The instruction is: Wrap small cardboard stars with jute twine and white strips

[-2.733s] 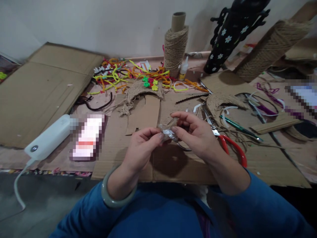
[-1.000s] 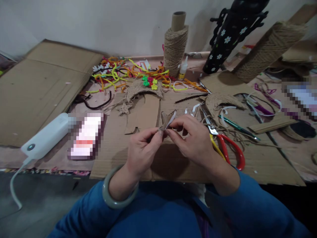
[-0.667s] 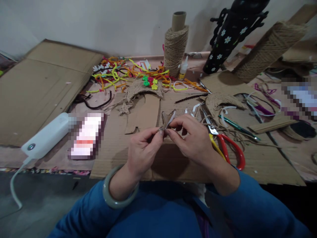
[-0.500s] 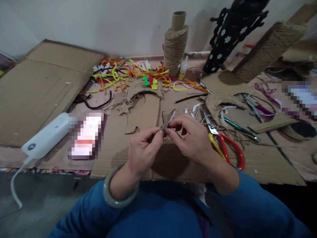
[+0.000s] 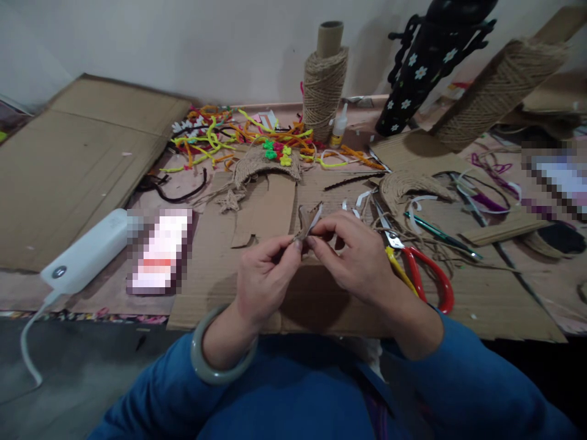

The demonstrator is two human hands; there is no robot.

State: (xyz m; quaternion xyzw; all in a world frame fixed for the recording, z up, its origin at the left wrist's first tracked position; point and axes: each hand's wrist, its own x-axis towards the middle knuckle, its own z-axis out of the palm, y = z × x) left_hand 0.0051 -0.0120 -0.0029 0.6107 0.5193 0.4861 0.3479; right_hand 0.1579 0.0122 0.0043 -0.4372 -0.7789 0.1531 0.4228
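A small brown cardboard piece (image 5: 309,221) with a white strip along its right edge is pinched between both hands; its lower part is hidden by the fingers. My left hand (image 5: 267,278), with a pale bangle (image 5: 206,345) at the wrist, grips it from the left. My right hand (image 5: 353,250) pinches it from the right, thumb against forefinger. Just right of that hand lie red and yellow scissors (image 5: 428,275), blades partly apart. Beyond the hands sit a twine-covered crescent (image 5: 268,166) with small coloured flowers, a twine star (image 5: 229,200) and another twine crescent (image 5: 398,189).
Two twine rolls (image 5: 324,91) and a black flowered holder (image 5: 415,73) stand at the back, near a glue bottle (image 5: 339,127). Coloured pipe cleaners (image 5: 211,137) lie heaped. Left are a phone (image 5: 160,252), a white corded device (image 5: 85,250) and a cardboard sheet (image 5: 82,165).
The cardboard piece has tilted very slightly between the fingers, and the right thumb has shifted a little. Everything else is as it was.
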